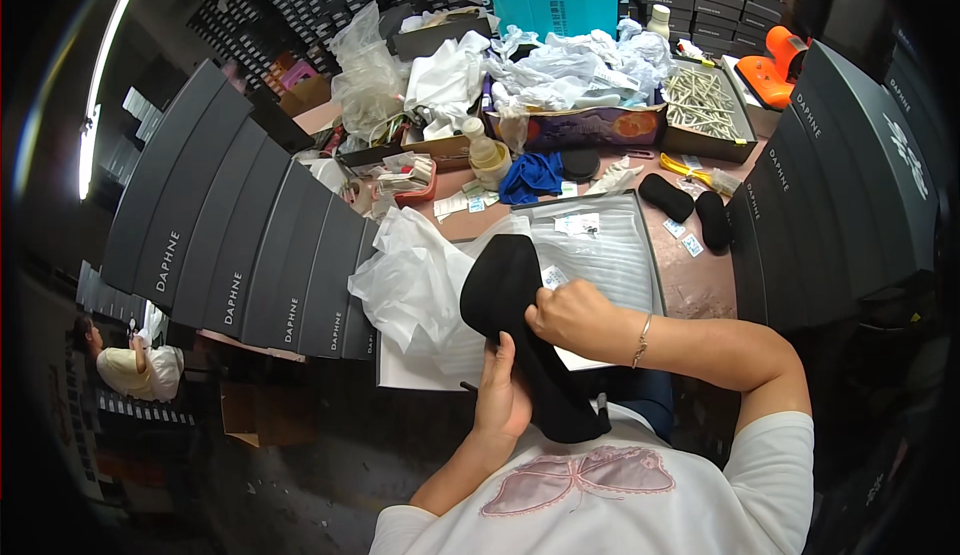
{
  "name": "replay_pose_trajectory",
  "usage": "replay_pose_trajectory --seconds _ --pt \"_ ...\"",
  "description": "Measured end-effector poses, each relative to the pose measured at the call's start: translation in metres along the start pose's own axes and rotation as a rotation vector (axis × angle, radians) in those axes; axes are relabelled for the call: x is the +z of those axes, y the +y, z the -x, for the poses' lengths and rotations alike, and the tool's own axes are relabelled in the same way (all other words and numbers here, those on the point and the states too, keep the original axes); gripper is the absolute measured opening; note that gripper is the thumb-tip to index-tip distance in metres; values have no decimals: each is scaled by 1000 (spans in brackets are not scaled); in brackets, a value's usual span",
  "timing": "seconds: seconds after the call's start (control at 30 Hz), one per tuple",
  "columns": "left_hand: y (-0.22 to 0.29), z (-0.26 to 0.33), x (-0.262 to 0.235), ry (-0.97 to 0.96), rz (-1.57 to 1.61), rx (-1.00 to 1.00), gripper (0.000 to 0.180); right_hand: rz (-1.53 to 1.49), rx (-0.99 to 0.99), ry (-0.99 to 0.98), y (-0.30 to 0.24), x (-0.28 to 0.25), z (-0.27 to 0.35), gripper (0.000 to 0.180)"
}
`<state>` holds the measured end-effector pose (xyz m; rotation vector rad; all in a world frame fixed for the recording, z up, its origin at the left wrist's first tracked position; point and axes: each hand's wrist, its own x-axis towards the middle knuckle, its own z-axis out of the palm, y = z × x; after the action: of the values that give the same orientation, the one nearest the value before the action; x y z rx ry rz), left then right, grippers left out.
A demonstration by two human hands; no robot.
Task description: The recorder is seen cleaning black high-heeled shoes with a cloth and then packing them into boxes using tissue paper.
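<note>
A tall black boot [565, 390], suede-like, is held slantwise in front of my chest, its wider end up and away from me. My left hand [503, 395] supports it from the left side, with the thumb up along it and the other fingers partly hidden. On its right edge my right hand [575, 317] is closed, fingers curled against the black material; the fingertips are hard to see. Beneath the boot lies an open shoebox [655, 255] with crumpled white tissue paper [410, 280] and a ribbed translucent liner [605, 255]. A small white tag [553, 277] shows beside the boot.
Dark shoeboxes [240, 245] stack up on the left, with another stack [830, 205] on the right. Behind are black pads [665, 197], a blue cloth [532, 177], a bottle [485, 155], a box of pale sticks [700, 100] and an orange tape dispenser [770, 80]. Another person [140, 365] is far left.
</note>
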<state>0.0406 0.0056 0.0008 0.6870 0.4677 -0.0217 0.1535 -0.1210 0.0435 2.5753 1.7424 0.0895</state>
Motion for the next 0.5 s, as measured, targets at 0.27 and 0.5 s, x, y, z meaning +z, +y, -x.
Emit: replay_pose_trajectory --seconds 0.27,0.5 --pt "15 -3 -14 36 162 -40 54 -460 240 233 -4 31 21 22" --pt "-10 5 0 -1 -6 154 62 -455 336 546 -19 47 -16 19"
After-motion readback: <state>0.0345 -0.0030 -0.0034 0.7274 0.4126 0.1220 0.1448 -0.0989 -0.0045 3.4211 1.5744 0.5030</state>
